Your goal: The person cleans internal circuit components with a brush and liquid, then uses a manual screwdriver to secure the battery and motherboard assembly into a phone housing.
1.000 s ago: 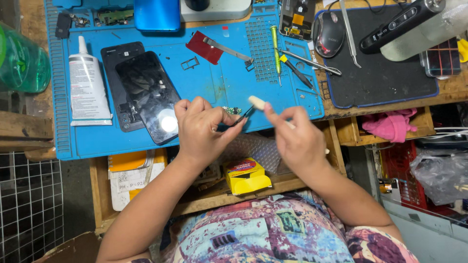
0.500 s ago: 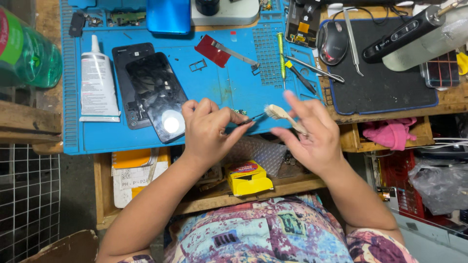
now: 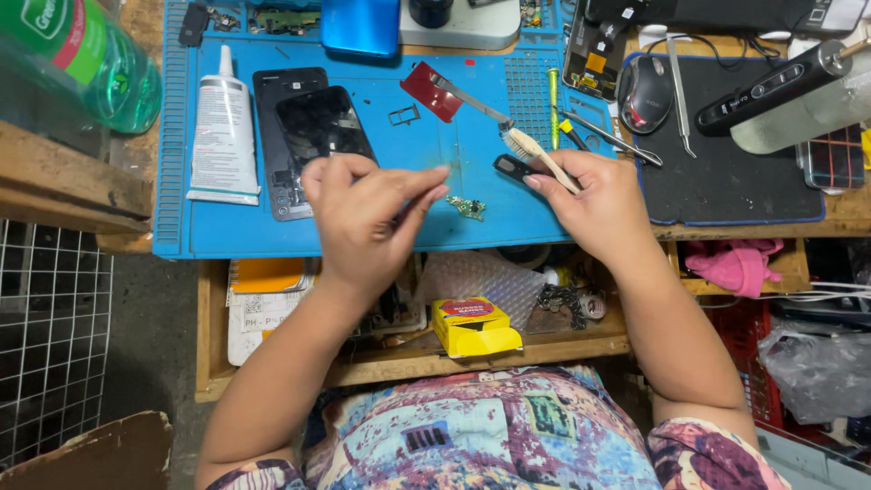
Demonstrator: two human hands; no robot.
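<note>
Brush (image 3: pixel 535 154) clamped in right hand (image 3: pixel 594 204) fingers; left hand (image 3: pixel 363 213) fingers pinched together above open blue mat (image 3: pixel 227 238).

bare mat (image 3: pixel 472 231) between hands, phone (image 3: pixel 313 136) left

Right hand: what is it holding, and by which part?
The right hand holds a small brush by the lower end of its pale handle, bristle head pointing up-left over the blue mat.

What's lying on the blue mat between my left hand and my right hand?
In the head view, a small green circuit board lies on the blue mat between the left hand and the right hand, which holds a brush.
</note>
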